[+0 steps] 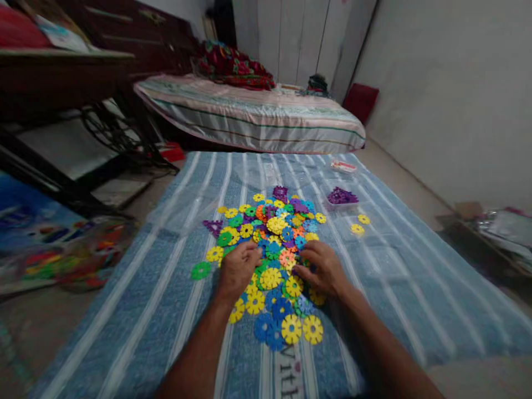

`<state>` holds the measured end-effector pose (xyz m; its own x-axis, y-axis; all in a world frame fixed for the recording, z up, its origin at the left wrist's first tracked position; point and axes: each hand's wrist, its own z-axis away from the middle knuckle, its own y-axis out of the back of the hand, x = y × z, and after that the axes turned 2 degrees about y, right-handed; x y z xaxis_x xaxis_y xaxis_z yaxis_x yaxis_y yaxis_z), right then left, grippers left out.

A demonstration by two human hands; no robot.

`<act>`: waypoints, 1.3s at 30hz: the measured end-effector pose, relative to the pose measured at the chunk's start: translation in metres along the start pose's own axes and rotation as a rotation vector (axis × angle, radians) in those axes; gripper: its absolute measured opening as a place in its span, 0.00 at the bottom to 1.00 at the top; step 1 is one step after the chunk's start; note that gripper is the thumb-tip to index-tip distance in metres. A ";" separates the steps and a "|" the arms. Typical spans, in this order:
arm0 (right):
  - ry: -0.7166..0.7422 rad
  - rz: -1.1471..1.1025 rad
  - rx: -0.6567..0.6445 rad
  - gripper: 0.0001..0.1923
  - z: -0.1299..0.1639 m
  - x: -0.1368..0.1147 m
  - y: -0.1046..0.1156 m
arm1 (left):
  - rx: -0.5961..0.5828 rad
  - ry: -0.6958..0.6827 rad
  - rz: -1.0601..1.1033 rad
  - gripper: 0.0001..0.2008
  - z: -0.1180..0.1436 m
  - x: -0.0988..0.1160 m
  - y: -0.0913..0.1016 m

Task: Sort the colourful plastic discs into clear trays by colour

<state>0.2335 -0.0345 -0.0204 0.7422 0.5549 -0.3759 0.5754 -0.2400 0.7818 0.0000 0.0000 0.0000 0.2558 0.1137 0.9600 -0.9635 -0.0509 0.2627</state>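
Pile of plastic gear discs (272, 244) on striped blue cloth (137, 310), directly under and ahead of both grips. Left hand (238, 270) palm down on discs, fingers curled, can't tell if pinching any. Right hand (322, 270) same, fingertips in pile, pinch unclear. Green disc (200, 270) just left of left grip. Purple pieces tray (341, 197) far ahead-right. Bed (253, 113) well beyond.

Two bare forearms, no sleeves, no rings
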 end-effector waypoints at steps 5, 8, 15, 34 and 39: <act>-0.025 0.042 -0.070 0.15 0.004 -0.007 0.002 | 0.003 -0.004 -0.016 0.16 -0.001 0.004 -0.001; -0.056 0.016 -0.082 0.12 0.007 -0.005 0.004 | 0.005 -0.011 -0.018 0.15 0.000 0.005 -0.001; -0.092 -0.037 -0.034 0.08 0.009 0.001 0.002 | 0.003 -0.028 -0.044 0.15 0.001 0.005 -0.001; -0.155 -0.100 -0.034 0.12 0.020 -0.006 0.007 | -0.009 -0.038 -0.051 0.15 -0.002 0.005 0.000; -0.240 -0.185 -0.073 0.05 0.014 -0.011 0.018 | -0.014 -0.038 -0.059 0.15 -0.003 0.004 0.001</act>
<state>0.2404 -0.0558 -0.0091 0.6920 0.3781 -0.6150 0.6887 -0.0902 0.7194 -0.0001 0.0029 0.0038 0.3143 0.0788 0.9460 -0.9477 -0.0315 0.3175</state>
